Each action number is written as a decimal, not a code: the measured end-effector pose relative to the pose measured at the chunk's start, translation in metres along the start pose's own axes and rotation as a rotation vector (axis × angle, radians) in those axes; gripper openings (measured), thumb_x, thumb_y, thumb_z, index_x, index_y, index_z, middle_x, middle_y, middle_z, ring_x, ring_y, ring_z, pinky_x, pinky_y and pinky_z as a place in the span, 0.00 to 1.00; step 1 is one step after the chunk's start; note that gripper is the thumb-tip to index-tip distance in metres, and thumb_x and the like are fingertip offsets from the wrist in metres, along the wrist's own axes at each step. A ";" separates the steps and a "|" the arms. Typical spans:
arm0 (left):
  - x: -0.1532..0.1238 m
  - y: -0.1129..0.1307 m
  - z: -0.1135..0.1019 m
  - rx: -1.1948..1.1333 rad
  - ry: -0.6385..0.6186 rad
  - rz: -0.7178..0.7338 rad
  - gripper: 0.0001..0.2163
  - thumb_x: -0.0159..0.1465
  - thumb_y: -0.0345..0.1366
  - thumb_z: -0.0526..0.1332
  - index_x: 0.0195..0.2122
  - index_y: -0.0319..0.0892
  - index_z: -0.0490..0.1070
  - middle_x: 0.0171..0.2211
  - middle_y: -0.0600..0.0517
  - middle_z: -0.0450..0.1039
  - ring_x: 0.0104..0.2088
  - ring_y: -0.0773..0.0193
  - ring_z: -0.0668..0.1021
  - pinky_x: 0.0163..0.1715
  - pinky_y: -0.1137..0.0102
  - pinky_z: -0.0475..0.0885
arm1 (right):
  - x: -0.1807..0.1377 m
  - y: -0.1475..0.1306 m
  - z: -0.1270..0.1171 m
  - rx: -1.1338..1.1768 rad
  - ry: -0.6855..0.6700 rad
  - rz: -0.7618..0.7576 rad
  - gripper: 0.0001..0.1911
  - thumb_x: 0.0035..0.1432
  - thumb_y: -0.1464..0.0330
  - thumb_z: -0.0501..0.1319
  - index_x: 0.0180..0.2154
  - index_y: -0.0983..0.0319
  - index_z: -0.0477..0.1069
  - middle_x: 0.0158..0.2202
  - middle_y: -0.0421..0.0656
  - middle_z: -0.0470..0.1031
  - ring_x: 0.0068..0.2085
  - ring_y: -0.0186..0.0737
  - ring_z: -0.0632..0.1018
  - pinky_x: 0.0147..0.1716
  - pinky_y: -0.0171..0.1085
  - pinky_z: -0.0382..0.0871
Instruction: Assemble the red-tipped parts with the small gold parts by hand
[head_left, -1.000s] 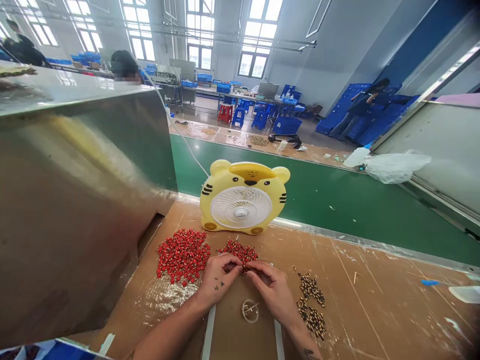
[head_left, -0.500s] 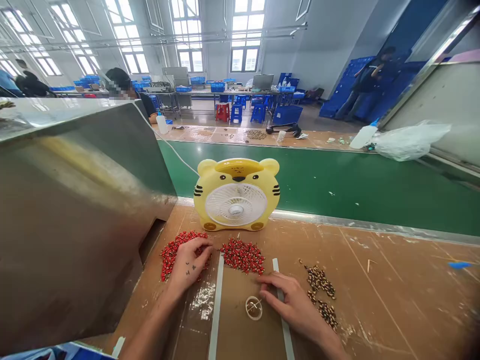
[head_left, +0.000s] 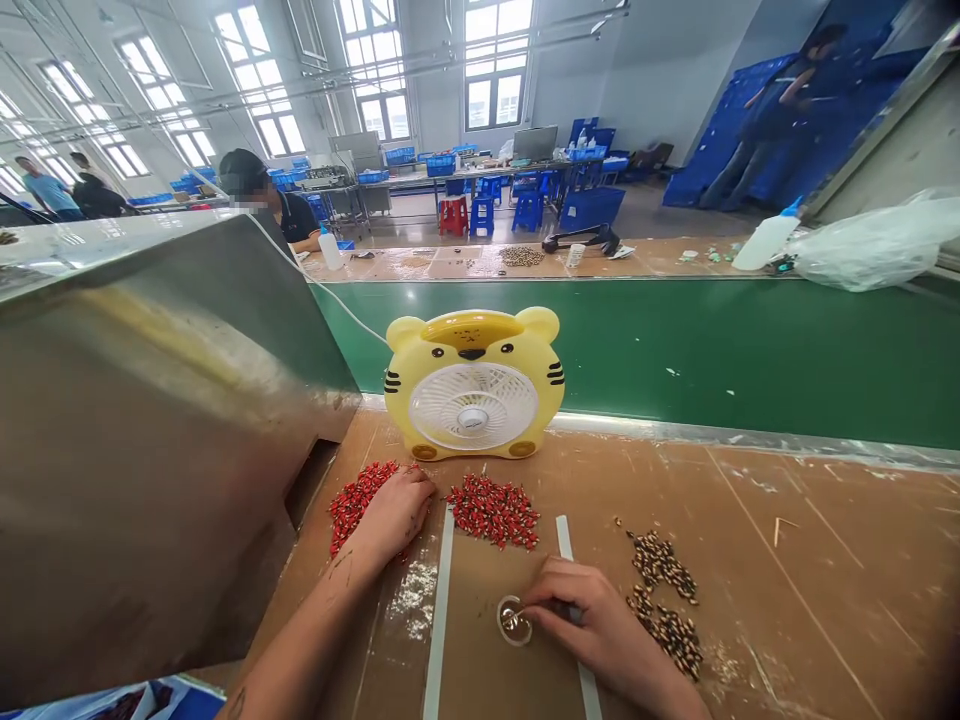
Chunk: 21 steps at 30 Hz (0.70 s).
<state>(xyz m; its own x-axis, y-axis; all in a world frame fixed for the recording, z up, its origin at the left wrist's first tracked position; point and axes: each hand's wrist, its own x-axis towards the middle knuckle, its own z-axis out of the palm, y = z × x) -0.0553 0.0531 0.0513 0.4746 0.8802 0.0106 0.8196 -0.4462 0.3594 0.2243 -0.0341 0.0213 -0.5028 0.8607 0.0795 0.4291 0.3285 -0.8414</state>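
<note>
1. Pinched narrowly in the fingertips of my right hand (head_left: pixel 581 610) is a thin, pale stick (head_left: pixel 516 617), its end inside a small, round, clear dish (head_left: pixel 516 643) towards the near edge of the brown tabletop (head_left: pixel 757 600).
2. Bent over the right side of a heap of small, glossy red pieces (head_left: pixel 349 515) by the tabletop's left edge, my left hand (head_left: pixel 397 510) hides its own fingertips; I cannot tell whether they hold anything.
3. As I judge it, the work is partway along: a second red heap (head_left: pixel 491 510) lies nearer the far edge, just in front of the yellow, tiger-faced plastic fan (head_left: pixel 472 415). Which heap is finished I cannot tell, but both hold many pieces.
4. Up close, the red pieces look bead-like, with pale and dark flecks, lying every which way.
5. Towards the right edge, black-and-gold pieces (head_left: pixel 664 565) lie in two loose clusters, apart from my hands.
</note>
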 end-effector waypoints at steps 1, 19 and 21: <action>0.003 -0.001 0.001 -0.002 -0.028 -0.015 0.12 0.63 0.24 0.54 0.34 0.41 0.78 0.35 0.45 0.77 0.40 0.56 0.77 0.43 0.66 0.69 | 0.000 0.000 0.001 0.008 0.004 -0.011 0.09 0.64 0.64 0.61 0.35 0.57 0.80 0.31 0.42 0.78 0.33 0.41 0.78 0.33 0.35 0.69; -0.008 0.017 0.015 -0.549 0.142 -0.216 0.05 0.60 0.35 0.64 0.32 0.42 0.80 0.27 0.52 0.80 0.25 0.64 0.77 0.26 0.74 0.69 | 0.005 -0.019 0.002 -0.429 0.020 -0.215 0.12 0.66 0.71 0.56 0.31 0.60 0.74 0.27 0.43 0.73 0.30 0.39 0.72 0.30 0.37 0.62; -0.006 0.021 0.022 -0.550 0.098 -0.178 0.05 0.61 0.35 0.64 0.33 0.43 0.80 0.28 0.52 0.81 0.26 0.63 0.78 0.28 0.74 0.69 | 0.007 -0.020 -0.004 -0.476 -0.036 -0.226 0.12 0.66 0.71 0.56 0.31 0.61 0.74 0.28 0.43 0.74 0.31 0.40 0.72 0.32 0.37 0.63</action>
<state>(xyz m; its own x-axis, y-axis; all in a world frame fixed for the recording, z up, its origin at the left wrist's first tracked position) -0.0334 0.0348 0.0379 0.2917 0.9563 -0.0174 0.5842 -0.1637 0.7949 0.2155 -0.0334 0.0404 -0.6441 0.7369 0.2051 0.5963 0.6517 -0.4688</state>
